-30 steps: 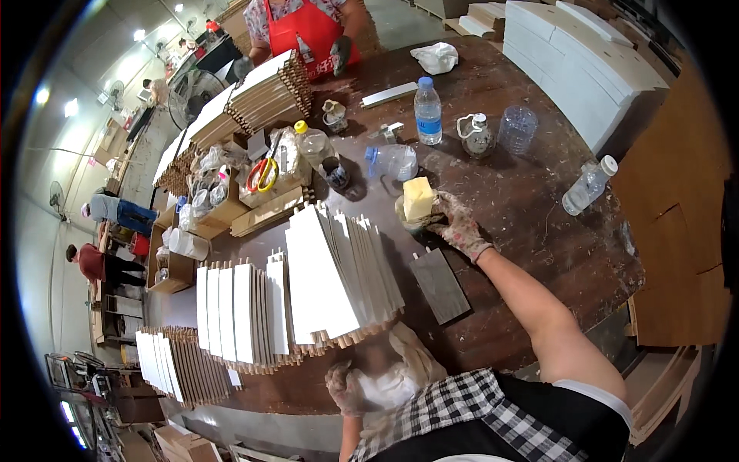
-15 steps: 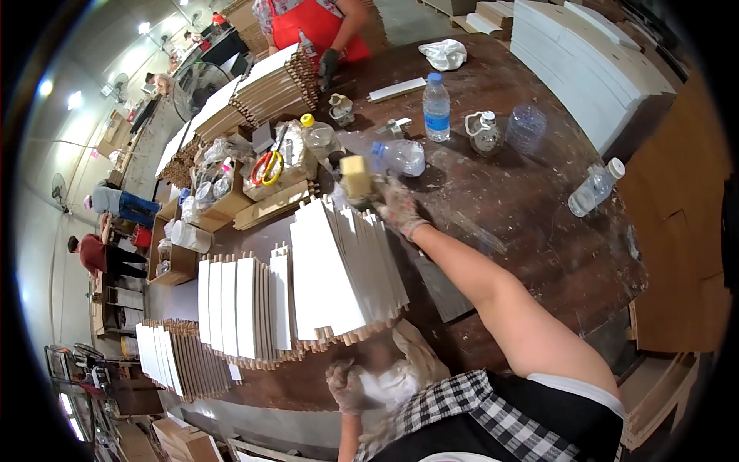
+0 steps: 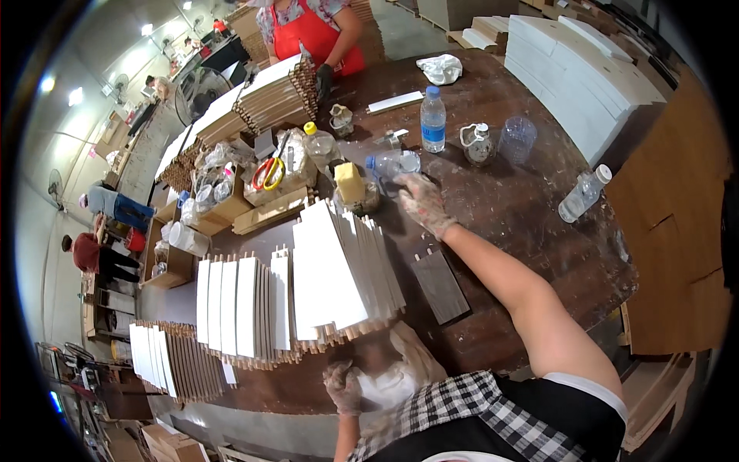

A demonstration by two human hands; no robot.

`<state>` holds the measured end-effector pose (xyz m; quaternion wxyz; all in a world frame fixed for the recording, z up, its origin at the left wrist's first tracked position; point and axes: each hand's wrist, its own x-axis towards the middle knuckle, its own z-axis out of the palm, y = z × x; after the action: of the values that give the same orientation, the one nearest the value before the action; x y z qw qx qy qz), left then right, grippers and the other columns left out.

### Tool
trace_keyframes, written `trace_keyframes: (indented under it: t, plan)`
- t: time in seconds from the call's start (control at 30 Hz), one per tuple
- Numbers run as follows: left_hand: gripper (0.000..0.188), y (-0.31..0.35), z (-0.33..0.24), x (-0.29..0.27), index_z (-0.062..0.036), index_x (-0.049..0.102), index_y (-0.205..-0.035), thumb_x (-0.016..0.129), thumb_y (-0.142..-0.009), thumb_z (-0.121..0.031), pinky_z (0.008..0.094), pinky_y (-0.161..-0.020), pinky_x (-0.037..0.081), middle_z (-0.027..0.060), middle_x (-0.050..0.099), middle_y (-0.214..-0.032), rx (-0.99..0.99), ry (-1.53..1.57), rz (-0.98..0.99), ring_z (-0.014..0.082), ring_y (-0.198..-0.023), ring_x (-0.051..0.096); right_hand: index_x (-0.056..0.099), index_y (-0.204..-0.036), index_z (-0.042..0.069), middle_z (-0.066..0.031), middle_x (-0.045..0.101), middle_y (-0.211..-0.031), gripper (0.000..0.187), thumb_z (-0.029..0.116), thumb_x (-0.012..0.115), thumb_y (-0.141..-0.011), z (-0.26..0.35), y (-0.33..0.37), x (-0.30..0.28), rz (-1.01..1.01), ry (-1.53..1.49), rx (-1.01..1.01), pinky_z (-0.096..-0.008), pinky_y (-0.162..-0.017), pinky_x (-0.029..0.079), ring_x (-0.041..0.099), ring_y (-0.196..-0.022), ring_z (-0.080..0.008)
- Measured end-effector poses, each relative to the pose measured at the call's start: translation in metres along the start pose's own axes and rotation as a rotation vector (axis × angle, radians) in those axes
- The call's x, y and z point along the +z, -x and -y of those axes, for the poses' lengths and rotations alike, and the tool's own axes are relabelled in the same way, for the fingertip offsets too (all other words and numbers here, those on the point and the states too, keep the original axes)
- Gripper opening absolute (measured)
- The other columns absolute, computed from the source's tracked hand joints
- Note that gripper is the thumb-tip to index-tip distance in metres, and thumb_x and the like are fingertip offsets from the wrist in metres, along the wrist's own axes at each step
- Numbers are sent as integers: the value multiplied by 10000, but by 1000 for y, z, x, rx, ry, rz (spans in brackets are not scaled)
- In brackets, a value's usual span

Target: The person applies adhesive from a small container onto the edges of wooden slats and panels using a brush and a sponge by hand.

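1. The dark brown table (image 3: 539,254) spans the middle of the view and runs out toward three o'clock.
2. A stack of white panels (image 3: 566,77) stands beyond its edge, between one and two o'clock.
3. A co-worker in a red apron (image 3: 312,35) stands between eleven and twelve.
4. White slats with pegged ends (image 3: 323,273) fan from seven toward eight.
5. A pale cloth (image 3: 396,377) lies at six.
6. A dark grey slab (image 3: 441,287) with two pegs lies at four.
7. The gloved right hand (image 3: 425,204) is at two, fingers apart and clasping nothing visible, close beside a bottle on its side.
8. The gloved left hand (image 3: 344,387) is just past six, fingers curled against the cloth; whether they grip it, I cannot tell.
9. An upright bottle (image 3: 433,127) with a blue label stands at one.
10. The bottle on its side (image 3: 398,163) lies between twelve and one.
11. The yellow block (image 3: 349,183) sits near eleven, atop a squat container (image 3: 368,205).
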<state>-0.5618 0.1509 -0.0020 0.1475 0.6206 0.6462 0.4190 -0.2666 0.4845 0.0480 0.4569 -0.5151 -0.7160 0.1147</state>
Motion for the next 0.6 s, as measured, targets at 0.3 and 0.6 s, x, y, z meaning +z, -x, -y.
trace_keyframes:
  t: [0.3, 0.6]
  plan:
    - [181, 4, 7, 4, -37, 677, -866, 572, -718, -25, 400, -787, 454, 124, 644, -858, 20, -168, -6, 314, -853, 585, 581, -1218, 281, -114, 596, -1206, 401, 219, 569, -822, -12, -115, 86, 201, 697, -172, -529, -931, 377, 476, -1214, -376]
    - [187, 9, 16, 4, -53, 683, -876, 591, -713, -61, 413, -806, 445, 124, 647, -885, -52, -59, -12, 325, -861, 581, 637, -979, 81, -149, 622, -1041, 284, 60, 594, -699, -66, -102, 26, -37, 233, -454, -411, -893, 466, 582, -998, -330]
